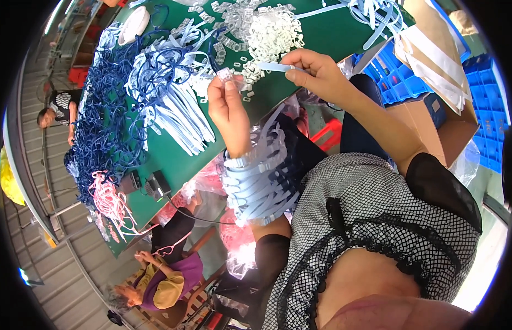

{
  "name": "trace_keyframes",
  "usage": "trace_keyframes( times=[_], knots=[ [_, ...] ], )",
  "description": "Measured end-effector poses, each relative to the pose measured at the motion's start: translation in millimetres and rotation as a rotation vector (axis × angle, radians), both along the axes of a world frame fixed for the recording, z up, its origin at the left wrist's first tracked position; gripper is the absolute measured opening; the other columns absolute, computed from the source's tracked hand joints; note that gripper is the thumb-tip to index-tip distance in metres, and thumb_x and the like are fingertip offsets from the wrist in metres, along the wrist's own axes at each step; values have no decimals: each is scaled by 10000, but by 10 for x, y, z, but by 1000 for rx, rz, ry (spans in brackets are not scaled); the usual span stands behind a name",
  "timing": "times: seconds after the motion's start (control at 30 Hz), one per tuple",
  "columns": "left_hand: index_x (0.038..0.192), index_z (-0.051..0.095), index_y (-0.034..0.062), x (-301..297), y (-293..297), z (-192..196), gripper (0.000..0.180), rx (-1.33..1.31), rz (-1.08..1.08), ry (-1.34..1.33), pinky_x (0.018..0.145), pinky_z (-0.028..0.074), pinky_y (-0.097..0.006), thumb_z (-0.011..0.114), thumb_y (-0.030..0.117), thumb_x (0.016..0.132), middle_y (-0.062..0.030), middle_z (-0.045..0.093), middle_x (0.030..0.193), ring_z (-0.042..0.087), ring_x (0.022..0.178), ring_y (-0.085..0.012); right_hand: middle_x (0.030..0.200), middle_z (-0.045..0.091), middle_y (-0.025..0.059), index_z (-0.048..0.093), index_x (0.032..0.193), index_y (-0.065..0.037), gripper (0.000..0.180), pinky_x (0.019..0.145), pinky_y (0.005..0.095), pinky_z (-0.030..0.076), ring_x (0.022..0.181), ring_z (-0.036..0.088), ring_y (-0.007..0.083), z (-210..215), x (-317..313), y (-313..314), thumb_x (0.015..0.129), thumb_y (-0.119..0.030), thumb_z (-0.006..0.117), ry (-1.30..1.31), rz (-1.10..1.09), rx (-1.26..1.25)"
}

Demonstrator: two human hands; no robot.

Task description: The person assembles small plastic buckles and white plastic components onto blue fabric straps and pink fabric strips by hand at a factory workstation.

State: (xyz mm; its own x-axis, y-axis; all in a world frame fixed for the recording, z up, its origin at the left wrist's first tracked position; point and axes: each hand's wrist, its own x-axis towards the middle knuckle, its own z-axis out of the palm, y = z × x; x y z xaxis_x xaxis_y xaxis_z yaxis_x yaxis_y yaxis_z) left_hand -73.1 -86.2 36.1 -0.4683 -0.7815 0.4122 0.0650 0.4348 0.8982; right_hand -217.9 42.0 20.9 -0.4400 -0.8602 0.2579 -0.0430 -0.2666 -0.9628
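A green table [322, 36] is stretching beyond the fingers, with white buckles [275, 36] lying heaped just past them. The right hand [319, 74] is pinching a pale blue strap [271, 66] between its fingers; the left hand's [229, 113] fingers are clamping a small whitish clip [225, 74].

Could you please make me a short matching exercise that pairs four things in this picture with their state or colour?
Column one
1. Left hand
2. Right hand
3. Big cord tangle on the table's left side
4. Tabletop

Column two
A. Green
B. Pinching a pale blue strap
C. Dark blue
D. Holding a small whitish piece

Right pairs: 1-D, 2-B, 3-C, 4-A
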Motion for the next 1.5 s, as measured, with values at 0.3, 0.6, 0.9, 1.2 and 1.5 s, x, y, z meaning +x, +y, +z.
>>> trace_keyframes(
  times=[0.3,0.6,0.9,1.2,1.5],
  knots=[
    [955,492,26,226,548,7,292,799,-410,357,470,264,-234,422,309,931,-10,406,630,348,530,-99,755,547,-16,572,1000,-24,186,602,194,389,695,476,34,88,279,117,847,-126,598,-57,168,113],
    [820,458,61,363,710,14,294,874,-414,351,461,239,-224,439,335,925,5,364,629,314,528,-88,800,595,20,576,983,6,211,658,216,423,736,518,61,28,350,244,821,-121,619,155,244,90],
    [865,477,51,408,793,-69,250,904,-401,318,461,248,-210,437,288,933,18,391,646,320,538,-58,871,559,35,562,941,9,131,649,230,416,763,509,87,30,421,263,820,-36,578,52,241,108],
    [909,516,16,477,793,-202,127,363,-282,-129,510,287,-171,462,129,928,34,446,685,377,588,-41,919,488,54,531,863,-26,77,606,239,402,743,495,132,13,359,300,827,-81,571,436,51,-181],
    [983,526,15,489,832,-117,145,693,-411,26,613,405,-208,473,124,904,-28,552,806,502,675,-87,894,524,27,570,914,-35,184,657,242,421,758,512,107,-17,358,374,784,-141,647,136,300,136]
  ],
)
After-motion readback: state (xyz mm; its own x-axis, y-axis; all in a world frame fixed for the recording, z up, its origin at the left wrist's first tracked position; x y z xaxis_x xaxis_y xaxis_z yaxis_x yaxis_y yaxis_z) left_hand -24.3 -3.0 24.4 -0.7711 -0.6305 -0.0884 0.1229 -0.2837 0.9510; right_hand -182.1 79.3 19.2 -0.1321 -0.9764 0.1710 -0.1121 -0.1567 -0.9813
